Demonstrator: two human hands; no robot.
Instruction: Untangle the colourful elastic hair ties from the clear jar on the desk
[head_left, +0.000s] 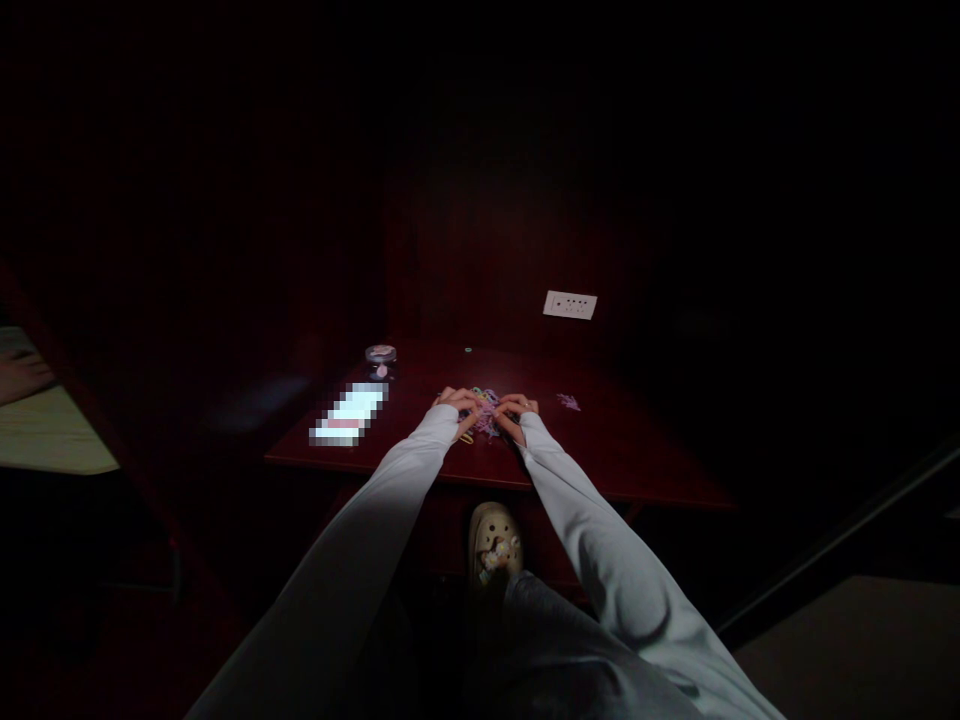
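Observation:
A loose pile of small coloured hair ties (487, 412), mostly purple with some yellow and green, lies on the dark red tabletop (420, 462). From the left, my left hand (457, 402) reaches into the pile with its fingers curled and pinched on hair ties. My right hand (517, 412) does the same from the right, thumb and fingers closed at the pile's edge. Exactly which ties each hand grips is too small to make out. To the right lies a separate little heap of purple hair ties (568, 402). A single green tie (468, 350) rests farther back.
A clear lidded jar (381, 362) stands at the table's back left. In front of it is a bright, pixelated phone-like rectangle (349, 414). A white socket plate (570, 305) is on the back wall. Another person's hand (22, 375) shows beyond the left partition.

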